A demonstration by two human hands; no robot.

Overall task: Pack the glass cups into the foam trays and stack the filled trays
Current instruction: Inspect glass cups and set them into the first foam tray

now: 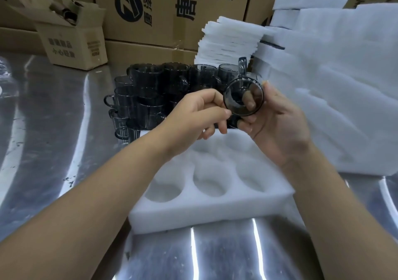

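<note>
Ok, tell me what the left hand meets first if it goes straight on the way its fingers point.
The glass cup held in the right hand; the left hand seems to touch its rim with its fingertips.

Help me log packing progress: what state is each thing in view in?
glass cup, held above the tray, on its side, handle up.
left hand, pinches the cup's rim.
right hand, grips the cup.
foam tray, lying flat, visible pockets empty.
loose cups, piled behind the tray, unpacked.
small carton, flaps open.
</note>
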